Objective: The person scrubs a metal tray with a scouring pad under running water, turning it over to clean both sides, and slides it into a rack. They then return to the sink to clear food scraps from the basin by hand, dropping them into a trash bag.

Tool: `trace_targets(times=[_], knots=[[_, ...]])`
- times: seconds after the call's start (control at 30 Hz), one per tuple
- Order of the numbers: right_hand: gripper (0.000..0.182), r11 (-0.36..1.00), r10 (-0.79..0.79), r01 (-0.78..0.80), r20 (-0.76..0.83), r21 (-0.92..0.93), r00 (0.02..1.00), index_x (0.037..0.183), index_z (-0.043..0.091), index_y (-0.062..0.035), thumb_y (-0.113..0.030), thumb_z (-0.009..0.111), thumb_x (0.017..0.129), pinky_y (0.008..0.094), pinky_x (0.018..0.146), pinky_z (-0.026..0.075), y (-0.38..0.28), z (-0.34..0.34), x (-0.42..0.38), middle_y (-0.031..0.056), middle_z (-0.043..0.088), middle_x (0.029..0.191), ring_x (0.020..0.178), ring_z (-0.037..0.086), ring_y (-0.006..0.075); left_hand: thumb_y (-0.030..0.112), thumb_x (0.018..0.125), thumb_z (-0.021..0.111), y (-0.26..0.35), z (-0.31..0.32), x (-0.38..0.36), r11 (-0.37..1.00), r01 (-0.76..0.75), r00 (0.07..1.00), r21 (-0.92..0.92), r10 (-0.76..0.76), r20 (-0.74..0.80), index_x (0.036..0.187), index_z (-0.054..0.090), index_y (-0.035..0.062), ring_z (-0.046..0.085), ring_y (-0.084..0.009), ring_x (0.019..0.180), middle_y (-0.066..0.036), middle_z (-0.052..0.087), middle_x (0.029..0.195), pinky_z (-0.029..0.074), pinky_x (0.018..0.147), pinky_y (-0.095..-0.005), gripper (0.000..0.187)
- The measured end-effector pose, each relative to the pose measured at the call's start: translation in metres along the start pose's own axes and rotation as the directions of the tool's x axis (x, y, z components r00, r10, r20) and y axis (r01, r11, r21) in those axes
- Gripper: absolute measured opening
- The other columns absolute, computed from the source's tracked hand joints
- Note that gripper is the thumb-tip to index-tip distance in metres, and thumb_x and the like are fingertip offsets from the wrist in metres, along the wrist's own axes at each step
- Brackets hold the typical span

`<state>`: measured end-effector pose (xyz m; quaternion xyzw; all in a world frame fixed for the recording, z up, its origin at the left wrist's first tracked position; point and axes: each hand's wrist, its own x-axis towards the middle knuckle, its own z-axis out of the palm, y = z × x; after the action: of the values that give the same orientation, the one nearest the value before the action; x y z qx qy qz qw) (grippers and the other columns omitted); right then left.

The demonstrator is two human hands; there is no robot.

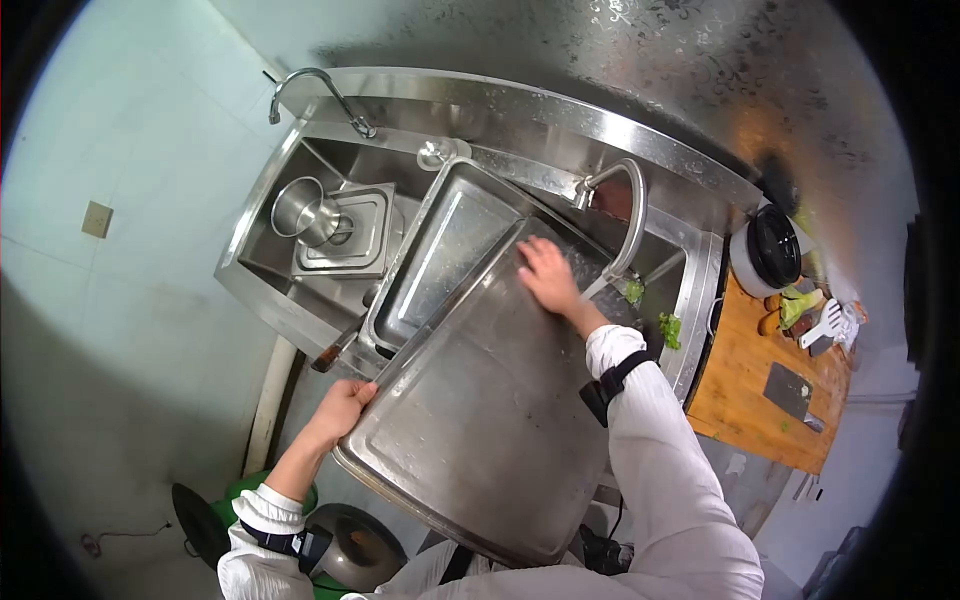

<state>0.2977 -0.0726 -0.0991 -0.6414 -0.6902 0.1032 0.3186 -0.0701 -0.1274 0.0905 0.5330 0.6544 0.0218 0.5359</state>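
A large stainless-steel tray lies tilted across the front of the sink, its near end close to my body. My left hand grips the tray's left edge, fingers hidden beneath. My right hand rests on the tray's upper part with its fingers stretched out, holding nothing. Just right of it, a curved faucet points down, with a pale streak below its mouth that looks like running water. A deep rectangular metal pan sits behind the tray, partly covered by it.
In the left basin are a metal pot and a lidded steel container, under a second faucet. Green leaves lie at the sink's right rim. A wooden board on the right bears a rice cooker and utensils.
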Motion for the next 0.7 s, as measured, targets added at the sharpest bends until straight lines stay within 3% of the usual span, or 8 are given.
trace_targets(times=[0.27,0.33,0.4,0.47,0.53,0.63,0.67,0.7], knots=[[0.062,0.89,0.193,-0.249,0.18,0.381,0.964,0.133,0.032,-0.0087,-0.009,0.058,0.077,0.0411,0.102,0.025,-0.021,-0.049,-0.1,0.0184,0.035,0.132,0.125,0.028,0.0338,0.017,0.088,0.052,0.038,-0.016,-0.007,0.938,0.165,0.981,-0.303,-0.126,0.145,0.09,0.061,-0.0051,0.059,-0.0143,0.064,-0.009,0.063,0.078,0.048,0.058,-0.028,0.024],[0.063,0.84,0.205,-0.248,0.141,0.483,0.969,0.134,0.03,-0.0087,-0.002,0.056,0.077,0.0376,0.095,0.035,-0.039,-0.068,-0.109,0.0166,0.045,0.123,0.115,0.043,0.0293,0.015,0.087,0.053,0.036,-0.023,-0.004,0.89,0.239,0.953,-0.388,-0.139,0.269,0.09,0.061,-0.0047,0.062,-0.016,0.067,-0.011,0.064,0.082,0.051,0.062,-0.029,0.022],[0.051,0.324,0.417,-0.596,0.454,0.735,0.787,0.128,0.038,-0.0064,-0.002,0.053,0.08,0.0325,0.082,0.045,-0.028,-0.075,-0.093,0.0124,0.056,0.107,0.097,0.056,0.0241,0.014,0.086,0.053,0.04,-0.026,-0.005,0.867,0.26,0.949,-0.424,-0.147,0.281,0.093,0.06,-0.0043,0.063,-0.0169,0.069,-0.011,0.064,0.085,0.052,0.064,-0.0296,0.02],[0.02,-0.376,0.553,-0.239,0.423,0.896,0.717,0.104,0.053,-0.0055,-0.011,0.05,0.085,0.0306,0.066,0.047,-0.009,-0.063,-0.066,0.0055,0.057,0.088,0.074,0.056,0.0183,0.013,0.086,0.053,0.035,-0.033,-0.001,0.843,0.256,0.943,-0.474,-0.11,0.314,0.096,0.058,-0.0044,0.063,-0.0185,0.074,-0.012,0.063,0.09,0.052,0.067,-0.0312,0.021],[0.017,-0.645,0.584,-0.147,0.607,0.75,0.539,0.099,0.053,-0.008,-0.016,0.052,0.084,0.0304,0.063,0.045,0.002,-0.067,-0.051,0.0037,0.056,0.088,0.076,0.052,0.0179,0.011,0.086,0.052,0.041,-0.036,-0.013,0.808,0.268,0.939,-0.524,-0.097,0.33,0.1,0.056,-0.0045,0.063,-0.02,0.078,-0.013,0.063,0.094,0.052,0.071,-0.0328,0.022],[0.017,-0.66,0.625,-0.189,0.671,0.727,0.399,0.095,0.056,-0.0141,-0.026,0.051,0.084,0.0281,0.063,0.04,-0.035,-0.095,-0.036,-0.001,0.057,0.094,0.086,0.053,0.0147,0.01,0.083,0.052,0.055,-0.031,-0.044,0.367,0.258,0.945,-0.894,0.097,0.313,0.109,0.051,-0.0042,0.058,-0.0276,0.095,-0.018,0.058,0.106,0.047,0.086,-0.0389,0.03],[0.027,-0.553,0.33,-0.285,0.519,0.783,0.788,0.11,0.053,-0.0153,-0.026,0.049,0.086,0.0279,0.065,0.04,-0.02,-0.081,-0.046,0.0012,0.055,0.108,0.094,0.051,0.0149,0.012,0.083,0.053,0.049,-0.027,-0.042,0.307,0.219,0.966,-0.926,0.063,0.249,0.108,0.051,-0.004,0.059,-0.0284,0.093,-0.018,0.058,0.104,0.047,0.086,-0.0386,0.03],[0.032,-0.444,0.356,-0.295,0.468,0.846,0.809,0.116,0.05,-0.0141,-0.025,0.048,0.087,0.0275,0.068,0.041,-0.04,-0.087,-0.047,0.0033,0.051,0.116,0.098,0.05,0.0156,0.013,0.083,0.053,0.055,-0.019,-0.048,0.278,0.179,0.977,-0.944,0.062,0.203,0.107,0.052,-0.004,0.059,-0.0283,0.092,-0.018,0.059,0.103,0.047,0.085,-0.0387,0.03]])
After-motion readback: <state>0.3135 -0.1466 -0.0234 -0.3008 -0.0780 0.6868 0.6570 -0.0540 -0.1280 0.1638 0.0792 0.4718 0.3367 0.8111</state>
